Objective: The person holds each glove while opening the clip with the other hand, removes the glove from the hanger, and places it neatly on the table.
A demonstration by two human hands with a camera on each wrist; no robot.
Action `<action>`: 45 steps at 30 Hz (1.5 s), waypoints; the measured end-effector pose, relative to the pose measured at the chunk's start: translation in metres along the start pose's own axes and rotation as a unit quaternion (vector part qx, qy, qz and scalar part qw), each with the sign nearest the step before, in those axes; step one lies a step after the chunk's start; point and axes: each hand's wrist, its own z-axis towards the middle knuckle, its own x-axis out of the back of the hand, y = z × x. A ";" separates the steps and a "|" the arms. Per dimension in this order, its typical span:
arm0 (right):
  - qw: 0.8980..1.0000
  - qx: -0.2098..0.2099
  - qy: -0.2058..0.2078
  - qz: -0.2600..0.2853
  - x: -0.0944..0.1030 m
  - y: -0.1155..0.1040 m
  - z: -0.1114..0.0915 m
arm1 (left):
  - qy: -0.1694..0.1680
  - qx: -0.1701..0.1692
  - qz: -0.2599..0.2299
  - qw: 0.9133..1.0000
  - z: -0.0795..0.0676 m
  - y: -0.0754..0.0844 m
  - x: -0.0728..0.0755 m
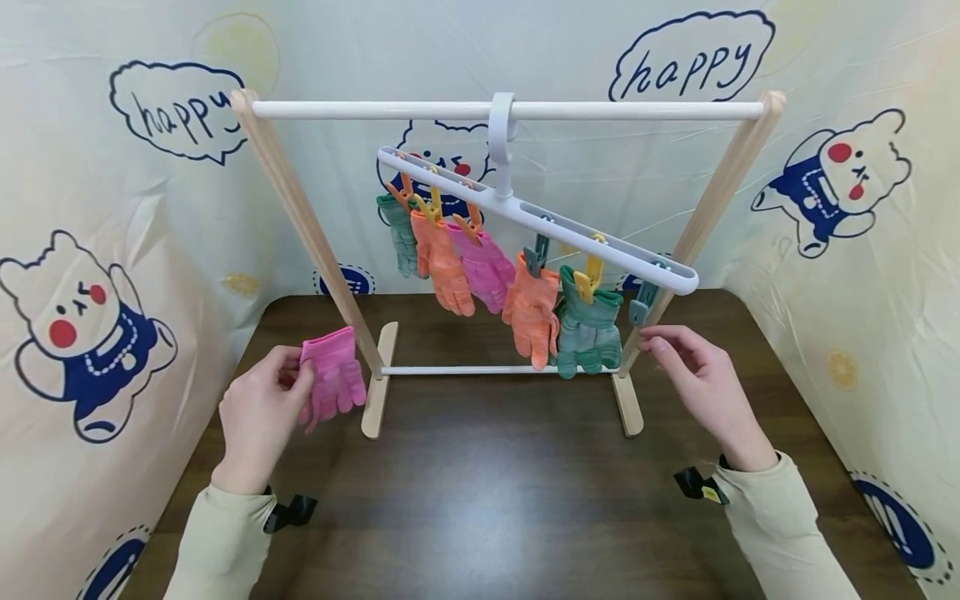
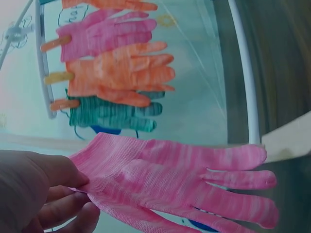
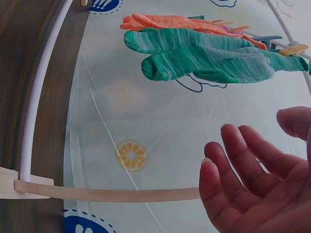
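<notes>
Beside the left post [image 1: 300,212], the left hand [image 1: 258,404] pinches a pink knit glove [image 1: 337,377] at its cuff [image 1: 327,342], seemingly so the rest hangs free; the right hand [image 1: 701,383], fingers relaxed and empty, is near the gloveless teal clothespin [image 1: 642,306].

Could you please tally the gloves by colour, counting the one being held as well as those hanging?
Green gloves: 2, both hanging
Orange gloves: 2, both hanging
Pink gloves: 2, one hanging, one in the left hand
Total: 6 gloves
</notes>
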 end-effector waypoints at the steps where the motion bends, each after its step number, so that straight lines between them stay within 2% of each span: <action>1: 1.000 0.000 0.000 0.003 0.000 0.000 0.000 | 0.002 0.005 0.002 1.000 0.001 -0.002 0.000; 12: 1.000 -0.006 -0.007 0.011 -0.001 0.002 -0.001 | 0.032 0.059 0.036 0.997 0.001 -0.026 0.001; 18: 1.000 -0.004 -0.011 0.014 -0.002 0.003 -0.002 | 0.061 0.057 0.058 0.995 0.000 -0.033 -0.004; 23: 1.000 -0.004 -0.013 0.014 -0.004 0.005 -0.001 | 0.060 0.045 0.095 0.993 -0.004 -0.037 -0.013; 28: 1.000 -0.001 -0.012 0.012 -0.004 0.006 0.000 | 0.028 0.004 0.099 0.995 -0.010 -0.035 -0.027; 33: 1.000 0.001 -0.020 0.015 -0.004 0.007 0.000 | -0.024 -0.014 0.091 0.995 -0.016 -0.031 -0.038; 40: 1.000 -0.003 -0.022 0.014 -0.004 0.008 0.000 | -0.095 0.012 0.115 0.989 -0.023 -0.032 -0.043; 43: 1.000 -0.003 -0.024 0.009 -0.004 0.010 -0.001 | -0.132 0.030 0.128 0.983 -0.026 -0.035 -0.044; 45: 1.000 -0.002 -0.027 0.005 -0.004 0.011 -0.002 | -0.167 0.042 0.138 0.975 -0.029 -0.037 -0.045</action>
